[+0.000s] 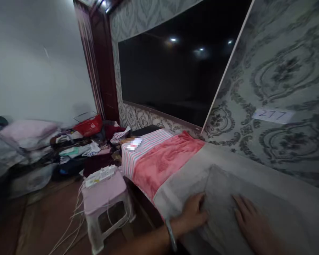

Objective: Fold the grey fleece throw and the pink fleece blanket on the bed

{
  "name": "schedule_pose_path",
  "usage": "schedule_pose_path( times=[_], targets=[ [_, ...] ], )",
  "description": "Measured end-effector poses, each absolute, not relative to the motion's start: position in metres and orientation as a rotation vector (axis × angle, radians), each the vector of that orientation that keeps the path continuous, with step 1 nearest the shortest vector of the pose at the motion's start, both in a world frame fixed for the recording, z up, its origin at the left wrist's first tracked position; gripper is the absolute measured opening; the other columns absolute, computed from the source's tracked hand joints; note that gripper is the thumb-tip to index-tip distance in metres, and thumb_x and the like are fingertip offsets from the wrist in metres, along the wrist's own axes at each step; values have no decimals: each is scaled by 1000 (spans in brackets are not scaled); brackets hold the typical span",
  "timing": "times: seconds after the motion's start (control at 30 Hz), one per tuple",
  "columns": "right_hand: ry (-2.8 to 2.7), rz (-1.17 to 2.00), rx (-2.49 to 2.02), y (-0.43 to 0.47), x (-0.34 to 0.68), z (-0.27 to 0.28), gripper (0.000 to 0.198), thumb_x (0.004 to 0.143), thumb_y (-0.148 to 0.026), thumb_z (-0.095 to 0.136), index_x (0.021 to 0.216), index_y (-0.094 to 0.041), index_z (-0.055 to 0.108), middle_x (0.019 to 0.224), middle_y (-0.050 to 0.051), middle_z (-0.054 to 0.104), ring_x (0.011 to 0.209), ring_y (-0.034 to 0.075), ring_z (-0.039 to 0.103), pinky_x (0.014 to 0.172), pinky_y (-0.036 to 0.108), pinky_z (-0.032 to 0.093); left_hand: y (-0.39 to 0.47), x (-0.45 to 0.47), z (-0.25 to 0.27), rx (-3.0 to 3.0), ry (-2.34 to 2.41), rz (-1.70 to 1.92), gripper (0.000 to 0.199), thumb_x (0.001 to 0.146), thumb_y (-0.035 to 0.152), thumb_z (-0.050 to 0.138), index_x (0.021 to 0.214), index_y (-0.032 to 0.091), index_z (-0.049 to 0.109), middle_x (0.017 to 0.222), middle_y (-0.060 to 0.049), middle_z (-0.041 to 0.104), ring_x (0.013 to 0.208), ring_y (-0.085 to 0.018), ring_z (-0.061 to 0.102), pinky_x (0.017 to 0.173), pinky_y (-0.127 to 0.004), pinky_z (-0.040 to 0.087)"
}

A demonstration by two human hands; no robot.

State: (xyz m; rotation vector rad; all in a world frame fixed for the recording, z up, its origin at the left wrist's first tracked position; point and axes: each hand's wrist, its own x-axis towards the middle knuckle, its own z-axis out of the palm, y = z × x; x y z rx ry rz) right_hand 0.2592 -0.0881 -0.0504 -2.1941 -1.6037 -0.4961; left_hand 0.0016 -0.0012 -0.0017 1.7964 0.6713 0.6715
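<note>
A darker grey cloth (220,187) lies spread over a pale grey covering (175,187) in front of me. At its left edge is my left hand (192,214), with a bracelet on the wrist; its fingers are curled and pressed together on the cloth. My right hand (251,219) rests palm down farther right on the same cloth, fingers stretched out. The lower part of that hand blurs into shadow. Whether the grey cloth is a garment I cannot tell.
Beyond the grey covering lie a pink blanket (162,163) and a striped cloth (146,143). A pink stool (106,194) with a power strip (101,175) and trailing cables stands left. Piled clothes, a red basket (89,125) and a wall-mounted television (175,67) are behind.
</note>
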Motion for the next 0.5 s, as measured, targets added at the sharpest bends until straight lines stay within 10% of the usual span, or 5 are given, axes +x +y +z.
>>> schedule_pose_path(
  times=[0.5],
  targets=[
    [-1407, -147, -2095, -86, 247, -19, 77, 86, -63, 29, 127, -10, 67, 133, 22, 66, 127, 38, 61, 111, 56, 46, -11, 20, 33, 1132, 405, 608, 87, 68, 25, 68, 151, 17, 46, 154, -11, 52, 143, -30, 46, 121, -47, 31]
  ],
)
